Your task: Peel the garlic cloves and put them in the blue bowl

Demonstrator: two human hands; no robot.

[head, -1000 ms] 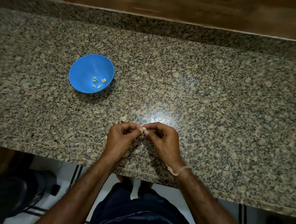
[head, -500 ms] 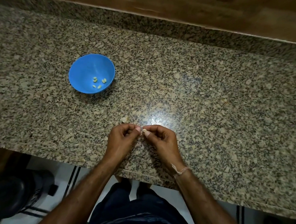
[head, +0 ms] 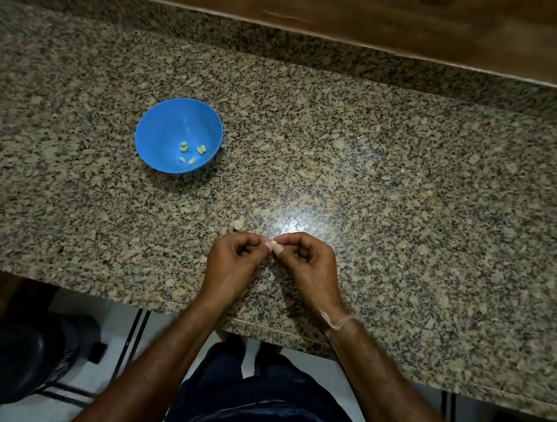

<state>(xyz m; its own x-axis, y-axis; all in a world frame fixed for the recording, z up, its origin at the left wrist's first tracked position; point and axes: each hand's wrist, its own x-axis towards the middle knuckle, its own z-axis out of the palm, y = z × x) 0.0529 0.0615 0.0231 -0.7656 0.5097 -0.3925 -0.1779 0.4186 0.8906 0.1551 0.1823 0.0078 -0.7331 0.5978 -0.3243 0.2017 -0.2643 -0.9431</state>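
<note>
The left hand (head: 231, 264) and right hand (head: 309, 265) both pinch one tiny garlic clove (head: 273, 244) between their fingertips (head: 277, 251), too small to see which way it points.

Speckled granite counter (head: 402, 256) w/ raised strip along back; blue bowl (head: 162, 131) sits left of centre, well apart from front edge; small pale scrap (head: 238, 224) lies nr the middle, beside a glare spot.

garlic clove (head: 273, 243) largely behind fingertips (head: 277, 251)
</note>
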